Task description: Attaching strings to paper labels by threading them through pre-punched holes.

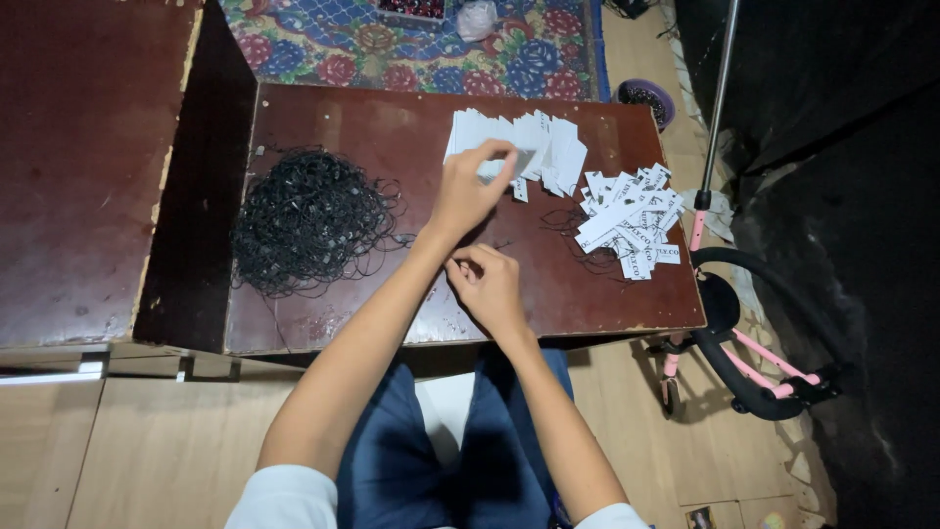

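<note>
Dark brown bench [392,127] set on tiled floor (patterned rug [323,44] beyond). White tag [509,163] pinched by left hand [468,191]; right hand [490,284] curled shut, contents hidden.

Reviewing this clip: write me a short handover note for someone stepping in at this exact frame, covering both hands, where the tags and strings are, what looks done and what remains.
Left hand: raised over the table, pinching one white paper tag at the near edge of the row of blank tags.
Right hand: closed near the table's front edge, fingers pinched, apparently on a thin black string; too fine to confirm.
Heap of black strings: left part of the table.
Pile of tags at right: loose, with black strings among them, so these look done.
Left: the row of blank tags and most of the string heap.
</note>
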